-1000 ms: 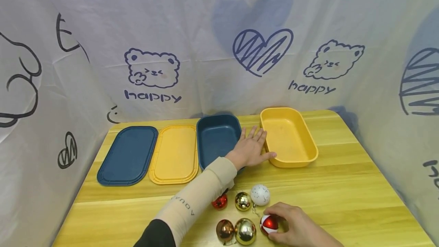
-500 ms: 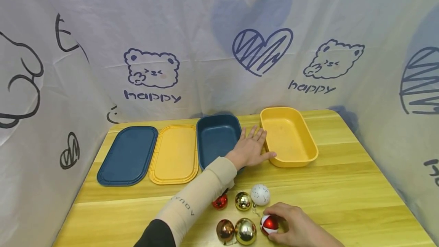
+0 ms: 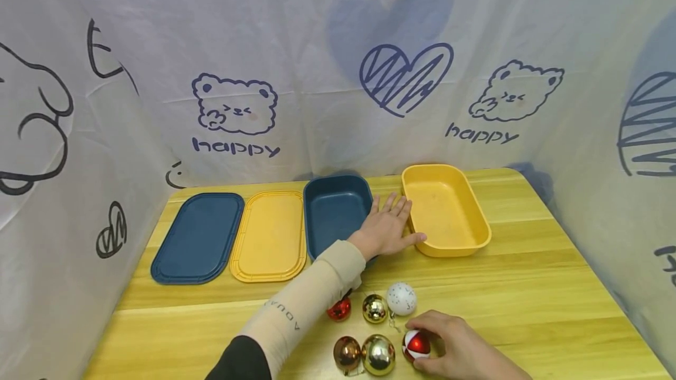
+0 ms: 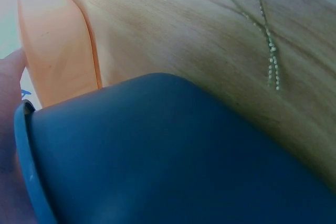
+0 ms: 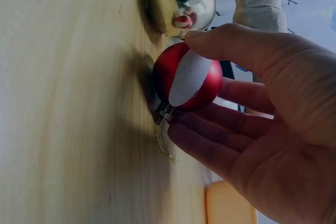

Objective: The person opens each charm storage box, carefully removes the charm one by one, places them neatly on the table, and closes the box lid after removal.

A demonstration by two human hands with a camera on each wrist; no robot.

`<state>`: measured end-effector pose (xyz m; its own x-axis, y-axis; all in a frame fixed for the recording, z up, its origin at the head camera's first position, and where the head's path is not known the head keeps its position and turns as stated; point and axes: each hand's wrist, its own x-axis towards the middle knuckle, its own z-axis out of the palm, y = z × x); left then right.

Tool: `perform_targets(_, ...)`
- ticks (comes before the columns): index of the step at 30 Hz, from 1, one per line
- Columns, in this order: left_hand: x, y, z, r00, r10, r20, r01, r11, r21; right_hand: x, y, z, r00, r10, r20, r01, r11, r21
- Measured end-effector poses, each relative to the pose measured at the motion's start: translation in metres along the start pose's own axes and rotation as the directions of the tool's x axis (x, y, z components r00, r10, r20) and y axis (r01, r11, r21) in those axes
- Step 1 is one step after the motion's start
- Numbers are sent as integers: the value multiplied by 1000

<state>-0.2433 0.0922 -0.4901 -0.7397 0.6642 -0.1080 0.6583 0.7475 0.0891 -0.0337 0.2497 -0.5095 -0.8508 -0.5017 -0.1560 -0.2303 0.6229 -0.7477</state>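
Observation:
My left hand (image 3: 387, 226) lies with fingers straight and spread between the blue container (image 3: 338, 216) and the yellow container (image 3: 449, 216), overlapping the rims of both. In the left wrist view the blue wall (image 4: 157, 156) fills the foreground, and most of the hand is hidden. Low on the right, my right hand (image 3: 455, 346) pinches a red-and-white Christmas bauble (image 5: 191, 77) by its sides, close over the table. Its gold hanging string (image 5: 167, 148) dangles toward the fingertips. Beside that bauble sits a large shiny gold bauble (image 3: 378, 355).
A brown bauble (image 3: 347, 353), a small gold one (image 3: 374, 308), a speckled white one (image 3: 402, 299) and a red one (image 3: 340, 309), partly behind the left sleeve, are grouped nearby. A blue lid (image 3: 198, 238) and a yellow lid (image 3: 269, 236) lie flat on the left. Printed cloth surrounds the table.

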Motion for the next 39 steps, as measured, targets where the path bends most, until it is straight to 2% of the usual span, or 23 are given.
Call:
perform_targets(3,0,0,1,1000,-3,-1,3,1000,-5,1,-2,-1,1000,15,3,-15,1000,-1)
perform_targets(9,0,0,2,1000,-9,1,9,1000,4,1,-4,-4,999,-21,-26,20,999,-35)
perform_targets(28,1,1,0,1000,-4,-9,4,1000,-1,0,-6,-6,998,-39,-52,35,995,-90)
perform_targets(36,0,0,1,1000,-5,-12,5,1000,-10,-3,-8,-10,993,-87,-84,74,987,-144)
perform_targets(39,1,-3,1,1000,-1,-24,1,1000,-19,-5,-7,-14,980,-160,-118,139,976,-170)
